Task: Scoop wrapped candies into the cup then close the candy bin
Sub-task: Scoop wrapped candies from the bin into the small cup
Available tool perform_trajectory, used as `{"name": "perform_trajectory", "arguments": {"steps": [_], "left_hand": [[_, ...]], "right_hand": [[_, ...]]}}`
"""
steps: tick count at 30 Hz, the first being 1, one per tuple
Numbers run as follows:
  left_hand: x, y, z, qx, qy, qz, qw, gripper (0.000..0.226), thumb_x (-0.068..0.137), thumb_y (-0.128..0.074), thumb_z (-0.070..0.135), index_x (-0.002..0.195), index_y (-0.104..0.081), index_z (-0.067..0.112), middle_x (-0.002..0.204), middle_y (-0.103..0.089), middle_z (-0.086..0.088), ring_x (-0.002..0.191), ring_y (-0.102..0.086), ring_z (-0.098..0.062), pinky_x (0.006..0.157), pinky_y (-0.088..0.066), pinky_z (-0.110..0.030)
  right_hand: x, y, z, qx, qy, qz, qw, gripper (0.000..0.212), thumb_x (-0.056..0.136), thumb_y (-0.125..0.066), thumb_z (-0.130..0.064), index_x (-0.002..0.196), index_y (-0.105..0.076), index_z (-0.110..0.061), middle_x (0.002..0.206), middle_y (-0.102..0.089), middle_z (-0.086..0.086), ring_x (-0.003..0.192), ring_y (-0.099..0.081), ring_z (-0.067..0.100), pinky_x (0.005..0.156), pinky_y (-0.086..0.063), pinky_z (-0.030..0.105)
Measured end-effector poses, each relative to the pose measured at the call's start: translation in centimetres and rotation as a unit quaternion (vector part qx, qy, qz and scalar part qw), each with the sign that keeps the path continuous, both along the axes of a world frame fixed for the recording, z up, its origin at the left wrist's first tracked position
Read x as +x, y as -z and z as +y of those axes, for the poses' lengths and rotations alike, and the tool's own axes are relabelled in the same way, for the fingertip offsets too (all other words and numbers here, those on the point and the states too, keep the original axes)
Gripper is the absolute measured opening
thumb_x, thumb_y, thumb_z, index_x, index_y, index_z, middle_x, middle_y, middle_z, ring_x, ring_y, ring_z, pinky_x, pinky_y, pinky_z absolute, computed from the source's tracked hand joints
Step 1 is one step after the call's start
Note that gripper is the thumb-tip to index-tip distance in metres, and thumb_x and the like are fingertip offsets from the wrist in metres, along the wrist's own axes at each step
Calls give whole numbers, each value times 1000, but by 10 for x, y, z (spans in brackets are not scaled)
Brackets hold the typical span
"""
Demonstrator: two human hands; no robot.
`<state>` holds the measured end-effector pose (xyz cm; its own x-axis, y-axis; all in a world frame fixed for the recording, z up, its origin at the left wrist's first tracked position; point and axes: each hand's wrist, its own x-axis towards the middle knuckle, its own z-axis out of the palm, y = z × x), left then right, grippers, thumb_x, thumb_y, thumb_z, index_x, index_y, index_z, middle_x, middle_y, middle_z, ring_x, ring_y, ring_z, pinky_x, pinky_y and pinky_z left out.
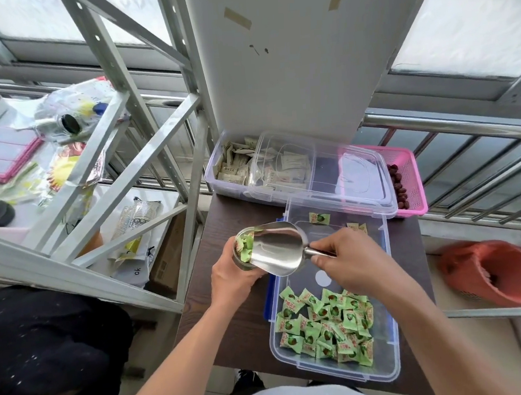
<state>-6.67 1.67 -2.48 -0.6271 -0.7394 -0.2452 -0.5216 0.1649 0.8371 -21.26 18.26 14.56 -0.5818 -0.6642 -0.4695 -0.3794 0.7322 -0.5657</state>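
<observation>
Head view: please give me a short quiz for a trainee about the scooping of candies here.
1. True or false: the right hand holds the metal scoop by its handle.
2. The left hand grips: A) the cup, B) a plate, C) a bottle.
3. Fill in: the wrapped candies in the candy bin are mostly ____.
Key: 1 true; 2 A; 3 green.

Cup (241, 255) left of candy bin (387, 296); scoop (276, 252) over cup; candies (327, 327) in bin's near end; second bin (230, 188) behind.
</observation>
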Motion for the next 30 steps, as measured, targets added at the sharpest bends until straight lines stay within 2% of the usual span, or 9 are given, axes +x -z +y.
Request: {"name": "perform_trajectory", "arguments": {"steps": [2,5,8,12,15,19,22,26,30], "left_hand": [[0,-1,0,1,0,1,1000,59,67,-90,35,114,-55,47,96,-68,29,94,-61,12,76,-45,-9],[-1,-1,0,8,0,3,1000,63,66,-92,37,116,-55,47,100,-69,26,96,-61,13,76,-45,-6],[-1,-1,-1,6,2,0,1000,62,65,-92,37,112,-54,53,99,-69,28,96,-60,14,75,-44,-4],[-1,0,-1,8,1,0,1000,62,64,-92,36,110,-55,52,97,-69,29,92,-62,12,77,-47,-10],[-1,2,-2,9,3,-3,1000,64,63,-92,36,114,-56,49,98,-70,27,93,-63,11,79,-48,-15],[-1,5,-3,13,5,-4,1000,70,63,-93,38,121,-54,47,104,-70,23,100,-61,9,81,-46,-12],[-1,6,-4,12,6,-4,1000,73,62,-94,39,123,-54,46,105,-69,22,100,-61,8,81,-45,-13],[-1,7,-4,5,9,-4,1000,72,62,-93,38,122,-55,45,104,-70,23,100,-62,8,84,-47,-18],[-1,5,-3,1,13,0,1000,71,63,-93,37,122,-56,45,105,-70,22,101,-62,8,84,-47,-18]], "right_hand": [[1,6,-9,16,-1,23,1000,24,92,-57,-18,94,-80,-24,64,-69,6,48,-49,18,48,-44,33],[1,11,-21,52,-11,60,997,23,85,-56,-18,84,-79,-22,58,-63,3,56,-54,25,51,-42,30],[2,14,-34,84,-31,93,992,14,76,-53,-19,72,-66,-14,57,-53,1,62,-53,30,52,-39,28],[9,7,-49,115,-51,109,986,9,77,-54,-14,69,-50,-16,64,-47,1,68,-50,30,59,-38,30],[5,11,-44,93,-44,108,989,9,79,-54,-18,72,-58,-15,61,-48,0,65,-50,28,58,-39,29],[-6,16,-13,28,-9,42,999,23,90,-57,-20,81,-78,-22,58,-63,4,51,-47,17,49,-36,28],[-4,19,2,9,16,32,999,22,91,-58,-19,89,-80,-26,60,-68,6,46,-45,16,49,-40,30],[4,20,-2,50,-6,75,996,24,84,-55,-17,84,-77,-28,60,-67,2,53,-55,22,52,-44,30],[8,22,-16,85,-2,114,990,24,79,-51,-19,87,-74,-22,69,-65,0,67,-62,27,58,-46,30]]}}
